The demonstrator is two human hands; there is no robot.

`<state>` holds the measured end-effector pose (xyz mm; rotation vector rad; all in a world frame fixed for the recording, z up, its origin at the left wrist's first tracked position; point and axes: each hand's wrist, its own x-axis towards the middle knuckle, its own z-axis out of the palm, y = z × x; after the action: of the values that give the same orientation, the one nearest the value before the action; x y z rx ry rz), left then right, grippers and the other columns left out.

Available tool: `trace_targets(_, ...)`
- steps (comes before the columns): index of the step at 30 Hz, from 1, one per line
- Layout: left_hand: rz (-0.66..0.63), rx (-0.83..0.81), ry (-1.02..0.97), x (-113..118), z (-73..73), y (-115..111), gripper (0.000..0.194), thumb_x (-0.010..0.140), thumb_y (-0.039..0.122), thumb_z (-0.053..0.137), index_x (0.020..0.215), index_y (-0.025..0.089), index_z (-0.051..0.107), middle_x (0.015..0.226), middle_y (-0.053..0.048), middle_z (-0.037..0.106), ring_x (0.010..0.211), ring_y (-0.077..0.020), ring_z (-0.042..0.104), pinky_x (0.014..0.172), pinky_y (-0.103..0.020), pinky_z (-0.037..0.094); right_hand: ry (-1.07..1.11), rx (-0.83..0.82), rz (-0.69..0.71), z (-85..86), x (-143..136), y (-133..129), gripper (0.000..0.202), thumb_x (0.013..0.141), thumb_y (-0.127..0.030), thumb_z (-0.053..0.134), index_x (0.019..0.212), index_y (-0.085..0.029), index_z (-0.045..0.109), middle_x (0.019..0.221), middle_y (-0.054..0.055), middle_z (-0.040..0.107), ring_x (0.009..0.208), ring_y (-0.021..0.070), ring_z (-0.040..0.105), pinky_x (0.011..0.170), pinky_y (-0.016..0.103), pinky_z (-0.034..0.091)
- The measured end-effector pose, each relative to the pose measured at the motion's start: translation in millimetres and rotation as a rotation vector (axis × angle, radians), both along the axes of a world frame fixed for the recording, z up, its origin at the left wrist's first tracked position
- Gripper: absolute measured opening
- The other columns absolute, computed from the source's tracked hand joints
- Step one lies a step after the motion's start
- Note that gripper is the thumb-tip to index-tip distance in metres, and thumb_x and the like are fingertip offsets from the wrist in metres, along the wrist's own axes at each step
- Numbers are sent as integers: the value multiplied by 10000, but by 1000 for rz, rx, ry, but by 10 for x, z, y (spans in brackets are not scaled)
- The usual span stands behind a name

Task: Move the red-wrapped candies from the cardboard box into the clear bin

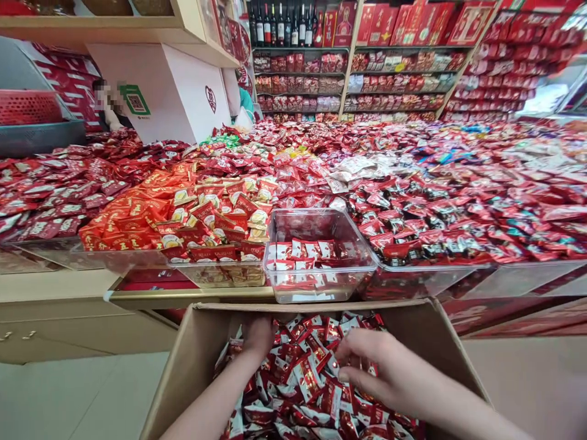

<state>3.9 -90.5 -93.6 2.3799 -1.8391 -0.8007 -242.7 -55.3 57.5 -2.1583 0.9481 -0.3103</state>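
Note:
A cardboard box (pixel 183 360) full of small red-and-white wrapped candy packets (pixel 308 376) stands in front of me. My left hand (pixel 257 335) reaches into its far left part; the fingers are hidden among the packets. Over the right side of the heap hovers my right hand (pixel 373 360), its fingers curved and the thumb apart from them, with packets showing in the gap and nothing visibly held. Just beyond the box sits a clear plastic bin (pixel 321 293), with rows of similar red-and-white packets (pixel 302 260) in its lower part.
Clear bins heaped with orange packets (pixel 137 214), gold-and-red packets (pixel 220 214) and dark red packets (pixel 426 226) flank the plastic bin. A white pillar (pixel 178 91) rises at left. Shelves (pixel 302 85) with bottles and packets line the back. Another person's sleeve (pixel 245 101) shows behind the pillar.

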Motion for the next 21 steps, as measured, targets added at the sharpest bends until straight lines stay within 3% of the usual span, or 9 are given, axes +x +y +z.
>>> trace_targets(3,-60,-51,11,-22,95,37,214,737,273,493,873,159,612,889,-93,646,852,-211,569,704,-304,388,23,90,-107,-396,-112,56,93,738,-257,483,772,-213,557,722,9,574,639,134,506,574,228,386)
trace_targets(7,-171,-168,44,-41,500,192,196,756,264,439,769,206,625,823,-50,654,810,-187,570,689,-257,365,22,88,-168,-638,-142,81,89,731,-250,476,749,-206,551,713,11,569,652,144,504,592,243,389)
trace_targets(10,-186,-230,174,-174,872,356,211,777,296,402,772,215,597,800,-7,640,759,-140,559,668,-217,370,-98,99,-236,-639,-43,62,224,731,-273,491,942,-211,535,866,38,571,740,155,514,666,265,400)
trace_targets(13,-48,-185,571,-381,1146,472,205,730,344,472,730,181,595,686,9,622,634,-126,537,576,-203,380,-333,215,-275,-563,101,20,333,742,-311,495,1054,-194,483,915,50,571,776,150,518,702,263,405)
trace_targets(17,160,-92,965,-573,1264,509,231,662,361,571,671,131,582,545,32,550,492,-81,454,482,-183,347,-570,454,-314,-457,219,-19,229,746,-367,499,833,-162,551,724,18,580,657,120,513,597,227,402)
trace_targets(21,369,-46,1318,-643,1264,516,256,662,380,580,681,125,575,545,10,577,485,-84,481,505,-203,385,-659,490,-462,-439,272,-21,250,692,-402,558,708,-155,530,607,-9,530,566,97,467,538,213,373)
